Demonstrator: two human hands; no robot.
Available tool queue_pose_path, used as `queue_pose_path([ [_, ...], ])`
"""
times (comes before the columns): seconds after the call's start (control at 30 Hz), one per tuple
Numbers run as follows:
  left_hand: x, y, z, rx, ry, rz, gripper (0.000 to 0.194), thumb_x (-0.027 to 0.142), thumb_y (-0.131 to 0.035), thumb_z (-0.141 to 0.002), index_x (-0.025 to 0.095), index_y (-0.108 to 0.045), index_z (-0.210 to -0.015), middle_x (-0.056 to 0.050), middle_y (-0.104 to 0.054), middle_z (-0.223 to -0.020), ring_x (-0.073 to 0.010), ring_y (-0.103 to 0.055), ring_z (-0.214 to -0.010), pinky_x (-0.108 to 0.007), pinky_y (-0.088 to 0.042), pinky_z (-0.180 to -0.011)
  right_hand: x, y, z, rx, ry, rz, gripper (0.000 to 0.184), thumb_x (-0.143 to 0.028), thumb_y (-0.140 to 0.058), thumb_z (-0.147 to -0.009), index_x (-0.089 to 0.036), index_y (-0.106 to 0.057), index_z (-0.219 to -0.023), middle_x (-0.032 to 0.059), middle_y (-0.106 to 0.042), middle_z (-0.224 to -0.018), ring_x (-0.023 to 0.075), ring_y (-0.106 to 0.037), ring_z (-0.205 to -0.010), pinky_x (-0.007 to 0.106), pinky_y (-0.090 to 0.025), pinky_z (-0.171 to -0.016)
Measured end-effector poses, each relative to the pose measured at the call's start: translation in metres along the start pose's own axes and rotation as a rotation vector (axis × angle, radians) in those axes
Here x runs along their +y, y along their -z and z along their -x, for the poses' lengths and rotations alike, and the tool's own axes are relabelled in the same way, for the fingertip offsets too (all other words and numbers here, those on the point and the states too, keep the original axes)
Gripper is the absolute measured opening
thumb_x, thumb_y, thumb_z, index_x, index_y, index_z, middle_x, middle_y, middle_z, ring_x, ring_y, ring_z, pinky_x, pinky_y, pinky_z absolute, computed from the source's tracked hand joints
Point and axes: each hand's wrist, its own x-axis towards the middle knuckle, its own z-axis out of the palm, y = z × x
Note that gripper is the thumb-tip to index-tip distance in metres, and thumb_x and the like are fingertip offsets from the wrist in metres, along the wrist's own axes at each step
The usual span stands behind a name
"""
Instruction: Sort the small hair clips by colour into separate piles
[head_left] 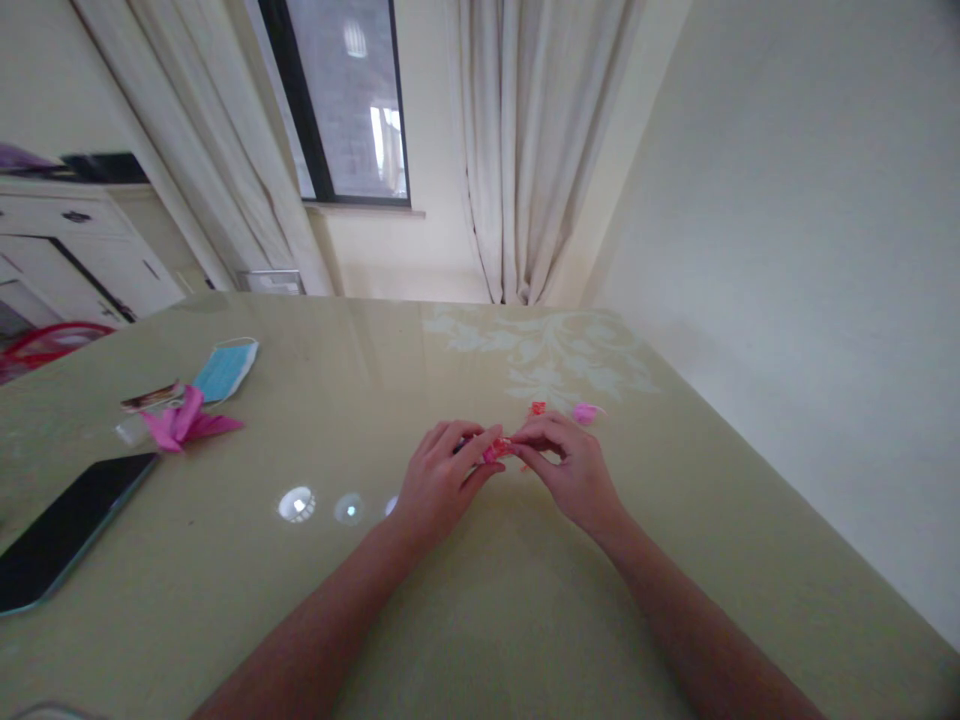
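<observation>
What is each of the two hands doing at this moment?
Left hand: closed, pinching a small pink and red piece.
Right hand: closed, fingertips on the same piece.

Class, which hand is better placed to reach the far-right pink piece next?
Probably the right hand: it is nearer the pink piece; the left hand lies farther away. Both are occupied, though.

Home rm – curtains (pixel 517 150), window (pixel 345 90), white cabinet (pixel 82 245) w/ drawers.
</observation>
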Motion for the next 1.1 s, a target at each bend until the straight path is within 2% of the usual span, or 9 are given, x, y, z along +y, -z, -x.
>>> queue_pose_path([
  [0.1,0.001,0.000,0.001,-0.012,-0.035,-0.006,0.040,0.037,-0.068,-0.099,0.025,-0.066,-0.137,-0.009,-0.072,-0.115,-0.0243,-0.066,-0.105,-0.041,-0.058,-0.093,0.000,-0.001,0.001,-0.041,0.007,0.042,0.011,-0.025,-0.070,-0.097,-0.023,-0.081,-0.095,0.0071,-0.074,-0.093,0.0207,-0.069,-0.084,0.033,-0.057,-0.071],
  [0.27,0.004,0.001,0.000,-0.024,-0.018,0.033,0.042,0.036,-0.068,-0.100,0.026,-0.064,-0.140,-0.009,-0.073,-0.114,-0.0241,-0.066,-0.105,-0.041,-0.058,-0.093,-0.001,0.002,-0.001,-0.177,0.062,-0.018,0.024,-0.017,-0.060,-0.098,-0.025,-0.082,-0.099,0.0085,-0.075,-0.112,0.0229,-0.071,-0.105,0.041,-0.057,-0.094],
  [0.37,0.005,0.001,-0.001,-0.034,0.046,0.097,0.041,0.037,-0.068,-0.099,0.024,-0.064,-0.139,-0.009,-0.073,-0.116,-0.0236,-0.067,-0.107,-0.039,-0.058,-0.094,0.000,0.011,-0.004,-0.147,0.049,-0.053,0.028,-0.019,-0.057,-0.099,-0.028,-0.083,-0.108,0.0081,-0.075,-0.119,0.0237,-0.070,-0.113,0.043,-0.055,-0.100],
  [0.47,0.006,0.003,-0.003,-0.031,0.110,0.144,0.041,0.038,-0.066,-0.101,0.024,-0.062,-0.139,-0.009,-0.073,-0.119,-0.0227,-0.068,-0.109,-0.039,-0.058,-0.098,0.012,0.026,-0.009,-0.013,-0.026,-0.039,0.026,-0.025,-0.058,-0.100,-0.027,-0.082,-0.109,0.0082,-0.077,-0.113,0.0236,-0.071,-0.107,0.038,-0.058,-0.090],
  [0.57,0.007,0.004,-0.003,-0.001,0.140,0.171,0.041,0.039,-0.064,-0.102,0.023,-0.060,-0.140,-0.009,-0.073,-0.118,-0.0218,-0.069,-0.108,-0.037,-0.058,-0.099,0.035,0.040,-0.012,0.070,-0.124,0.144,0.024,-0.029,-0.061,-0.097,-0.023,-0.081,-0.106,0.0092,-0.077,-0.102,0.0212,-0.072,-0.086,0.034,-0.058,-0.076],
  [0.7,0.007,0.004,-0.003,0.014,0.136,0.178,0.039,0.038,-0.064,-0.102,0.022,-0.061,-0.138,-0.009,-0.074,-0.117,-0.0206,-0.070,-0.106,-0.035,-0.058,-0.097,0.064,0.049,-0.009,-0.109,-0.084,0.474,0.026,-0.025,-0.069,-0.088,-0.022,-0.081,-0.111,0.0111,-0.077,-0.105,0.0253,-0.071,-0.093,0.041,-0.056,-0.088],
  [0.8,0.007,0.004,-0.002,0.012,0.128,0.169,0.040,0.038,-0.065,-0.102,0.021,-0.061,-0.138,-0.009,-0.074,-0.118,-0.0207,-0.070,-0.107,-0.036,-0.058,-0.098,0.076,0.045,-0.004,-0.193,-0.065,0.571,0.024,-0.026,-0.073,-0.086,-0.023,-0.080,-0.109,0.0091,-0.078,-0.101,0.0258,-0.070,-0.095,0.041,-0.055,-0.090],
  [0.97,0.007,0.003,-0.002,0.008,0.111,0.160,0.040,0.039,-0.064,-0.102,0.022,-0.060,-0.138,-0.009,-0.074,-0.118,-0.0218,-0.070,-0.107,-0.038,-0.058,-0.098,0.082,0.037,-0.004,-0.177,-0.074,0.633,0.015,-0.021,-0.066,-0.092,-0.022,-0.081,-0.092,0.0062,-0.076,-0.086,0.0190,-0.067,-0.076,0.030,-0.050,-0.072],
  [1.1,0.006,0.003,-0.002,0.007,0.104,0.134,0.040,0.040,-0.065,-0.102,0.022,-0.060,-0.138,-0.010,-0.074,-0.118,-0.0225,-0.070,-0.108,-0.039,-0.058,-0.099,0.078,0.039,-0.008,-0.152,-0.087,0.587,0.017,-0.022,-0.065,-0.092,-0.022,-0.081,-0.089,0.0069,-0.079,-0.086,0.0217,-0.069,-0.079,0.032,-0.050,-0.074],
])
